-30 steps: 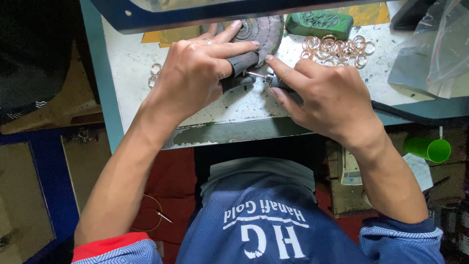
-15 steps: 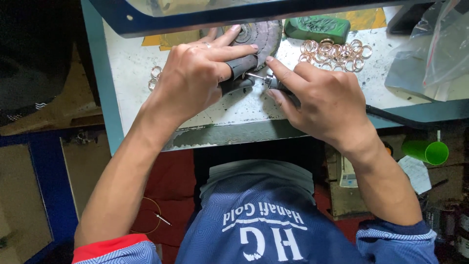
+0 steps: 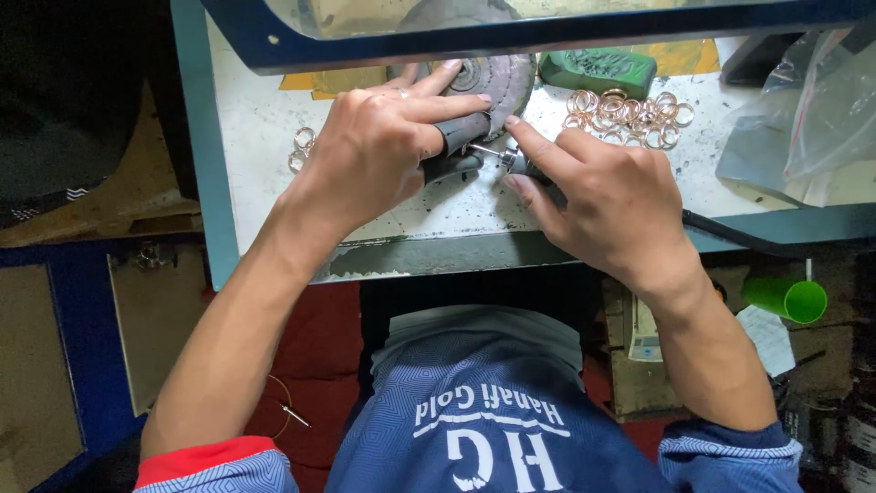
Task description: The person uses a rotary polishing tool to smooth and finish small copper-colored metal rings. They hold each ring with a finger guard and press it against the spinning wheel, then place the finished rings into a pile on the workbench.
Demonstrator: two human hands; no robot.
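1. Left hand (image 3: 379, 151) — your fingers are curled shut around a dark grey cylindrical holder (image 3: 453, 146), thumb and forefinger pressed to its end at about 3 o'clock of the palm. It appears held low, just above the tabletop (image 3: 265, 155), likely so the piece stays steady under the tool.
2. Small ring (image 3: 481, 150) — sits at the holder's tip, between your two hands; whether it is clamped or merely seated there cannot be told.
3. Right hand (image 3: 607, 196) — fingers drawn together in a pen-like pinch on a slim rotary handpiece (image 3: 520, 164), its fine bit pointing toward 9 o'clock at the ring. The close grip near the tip looks chosen for fine control.
4. Black cable (image 3: 757, 242) — trails from under your right hand toward 4 o'clock, off the tabletop edge.
5. Grey buffing wheel (image 3: 502, 78) — at 12 o'clock of the holder, your left fingertips touching or just beside it.
6. Pile of copper-coloured rings (image 3: 630, 114) — at 1 o'clock of your right hand, near.
7. Green compound block (image 3: 598, 71) — just beyond the pile.
8. A few loose rings (image 3: 301, 148) — at 9 o'clock of your left hand.
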